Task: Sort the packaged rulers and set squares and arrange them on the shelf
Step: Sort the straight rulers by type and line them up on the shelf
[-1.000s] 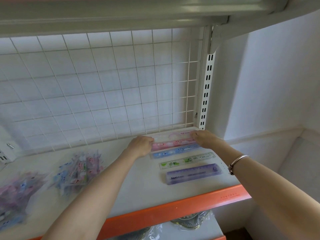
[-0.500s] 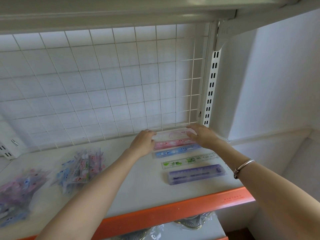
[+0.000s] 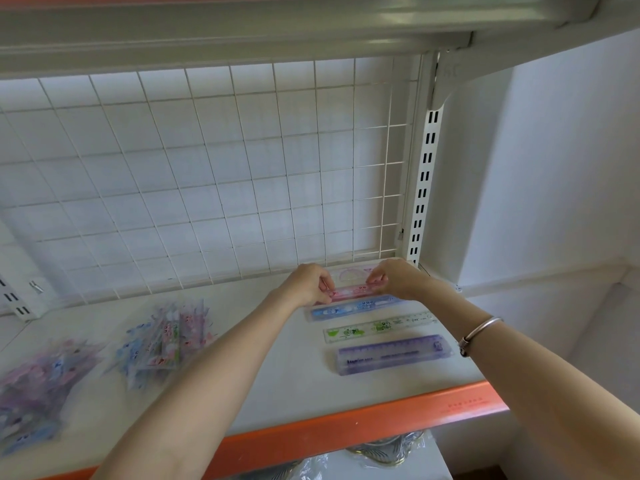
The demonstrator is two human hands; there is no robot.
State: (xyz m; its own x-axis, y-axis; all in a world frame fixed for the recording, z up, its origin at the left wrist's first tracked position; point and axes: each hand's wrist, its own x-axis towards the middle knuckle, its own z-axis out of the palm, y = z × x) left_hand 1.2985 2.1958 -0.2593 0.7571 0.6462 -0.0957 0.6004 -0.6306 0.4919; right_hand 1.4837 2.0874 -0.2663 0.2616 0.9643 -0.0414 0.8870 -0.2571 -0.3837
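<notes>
Probably light, stiff and slick in its wrapper, the pink ruler [image 3: 349, 292] suits an end grip, and the left hand [image 3: 308, 285] and right hand [image 3: 394, 278] each pinch one end.

On my feed a brightly lit white wire grid [image 3: 207, 174] fills the centre and left of the frame, with a slotted white upright [image 3: 424, 188] at its right edge. The pale underside of an upper shelf [image 3: 242, 32] runs along the top, and the white shelf [image 3: 294, 375] with its orange front edge [image 3: 346, 433] crosses the bottom. A plain white wall [image 3: 561, 150], in softer shade, takes the right side.
</notes>
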